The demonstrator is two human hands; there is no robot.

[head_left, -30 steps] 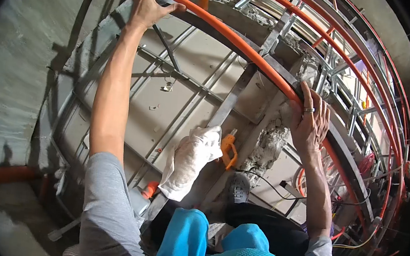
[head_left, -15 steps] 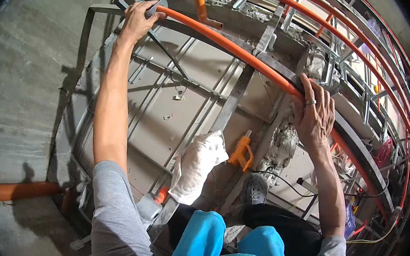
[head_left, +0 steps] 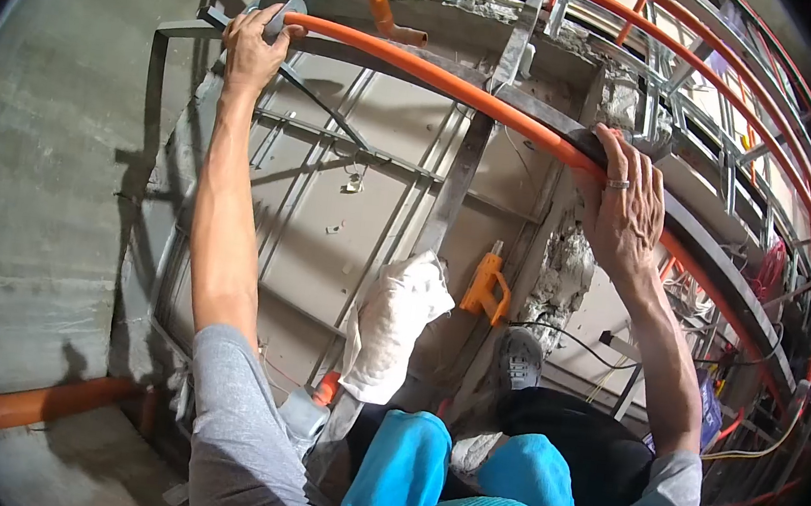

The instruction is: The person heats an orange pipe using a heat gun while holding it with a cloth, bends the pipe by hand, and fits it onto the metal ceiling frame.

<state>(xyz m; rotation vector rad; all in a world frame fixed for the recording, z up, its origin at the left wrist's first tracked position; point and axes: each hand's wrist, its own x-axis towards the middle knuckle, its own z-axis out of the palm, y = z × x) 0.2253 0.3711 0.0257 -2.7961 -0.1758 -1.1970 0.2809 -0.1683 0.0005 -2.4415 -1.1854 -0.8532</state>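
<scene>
A long orange pipe (head_left: 462, 89) runs across the upper view, along a dark metal bar (head_left: 548, 116). At its left end, my left hand (head_left: 255, 51) is closed around a grey round fitting (head_left: 287, 15), thumb by the pipe's end. My right hand (head_left: 629, 199), with a ring on one finger, is wrapped over the same pipe farther right. Its palm hides part of the pipe. Below, an orange heat gun (head_left: 487, 286) rests near my shoe, and a white cloth bundle (head_left: 395, 329) sits on a metal beam.
Metal framing (head_left: 385, 162) and pale ceiling panels lie below. Several orange pipes (head_left: 702, 62) curve along the upper right. Broken concrete (head_left: 564, 270) edges the right side, with a dark cable (head_left: 574, 338) crossing beside it. A concrete wall (head_left: 48, 176) stands at left.
The view has shifted slightly, so both hands and the pipe's left end appear a little farther left or higher. Both hands keep their holds.
</scene>
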